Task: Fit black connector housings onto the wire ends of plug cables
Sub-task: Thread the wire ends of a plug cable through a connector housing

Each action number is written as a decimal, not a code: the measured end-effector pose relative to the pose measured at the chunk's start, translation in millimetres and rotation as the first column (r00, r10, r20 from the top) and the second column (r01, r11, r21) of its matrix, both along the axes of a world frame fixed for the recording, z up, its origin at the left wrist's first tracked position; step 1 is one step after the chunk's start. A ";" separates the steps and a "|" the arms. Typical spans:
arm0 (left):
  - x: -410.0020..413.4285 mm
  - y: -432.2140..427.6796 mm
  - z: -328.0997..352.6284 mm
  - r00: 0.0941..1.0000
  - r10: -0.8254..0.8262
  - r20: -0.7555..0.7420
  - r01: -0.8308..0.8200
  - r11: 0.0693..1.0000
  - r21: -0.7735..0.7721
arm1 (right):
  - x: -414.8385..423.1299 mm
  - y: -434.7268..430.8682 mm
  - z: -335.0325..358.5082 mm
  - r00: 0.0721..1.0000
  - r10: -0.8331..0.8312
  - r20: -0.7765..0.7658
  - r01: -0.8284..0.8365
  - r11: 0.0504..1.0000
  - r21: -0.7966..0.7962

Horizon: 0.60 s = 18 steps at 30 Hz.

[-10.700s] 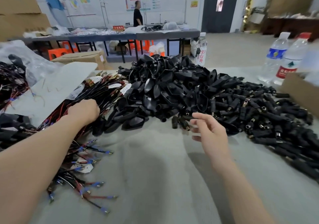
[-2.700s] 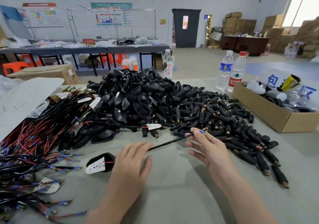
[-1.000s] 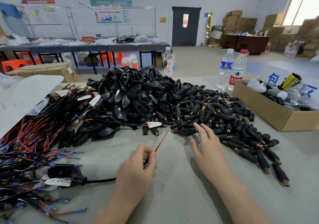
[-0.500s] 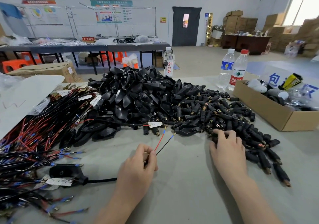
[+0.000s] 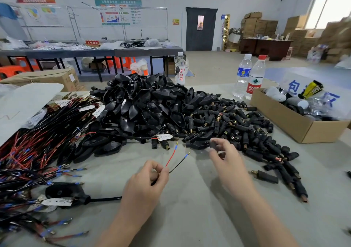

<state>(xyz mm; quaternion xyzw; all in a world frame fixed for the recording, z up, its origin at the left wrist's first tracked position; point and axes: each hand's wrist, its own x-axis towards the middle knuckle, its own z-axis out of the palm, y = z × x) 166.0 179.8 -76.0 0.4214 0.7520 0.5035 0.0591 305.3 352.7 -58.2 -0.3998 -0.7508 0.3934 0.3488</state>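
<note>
Head view: the left hand (image 5: 144, 187) pinches a plug cable (image 5: 106, 199) between thumb and forefinger, just where it splits into two wires, one red wire (image 5: 171, 156) and one black wire (image 5: 180, 162). Both point to 1 o'clock, and each bare end has a blue sleeve. The cable's plug (image 5: 62, 192) lies at 9 o'clock of that hand with a white tag (image 5: 57, 202) whose print is too small to read. At 2 o'clock the right hand (image 5: 228, 163), blurred, grips one black connector housing (image 5: 213, 144) in its fingertips above the grey table (image 5: 190, 218). Beyond it at 1 o'clock spreads the housing heap (image 5: 237, 125). Three bottles stand behind: one (image 5: 180, 71) lettered in red "白开", a blue-labelled one (image 5: 243, 75), and a red-labelled one (image 5: 256, 79) reading "农夫山泉". A red sign (image 5: 92, 42) at 11 o'clock reads "不合格区".
</note>
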 end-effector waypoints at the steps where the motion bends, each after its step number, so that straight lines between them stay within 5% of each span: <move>1: -0.2 -0.3 0.3 1.000 -0.001 0.019 0.001 1.000 0.020 | -3.7 -4.9 4.1 0.978 0.013 -0.207 -0.053 0.981 -0.188; 4: 0.6 -1.4 1.0 0.999 -0.004 0.043 0.000 0.997 0.083 | -13.6 -21.5 10.0 0.767 -0.080 -0.636 -0.388 0.733 -0.559; 11: -0.5 -2.8 -1.6 0.996 -0.042 0.085 0.030 0.990 0.135 | -18.5 -31.0 7.7 0.687 -0.181 -0.703 -0.512 0.566 -0.646; 15: 1.1 -3.4 0.3 0.994 -0.068 0.088 0.055 0.988 0.143 | -15.2 -27.3 7.5 0.651 -0.212 -0.729 -0.517 0.579 -0.630; 18: 1.5 -3.2 0.1 0.993 -0.059 0.106 0.042 0.987 0.156 | -15.5 -27.7 5.7 0.710 -0.060 -0.701 -0.443 0.736 -0.512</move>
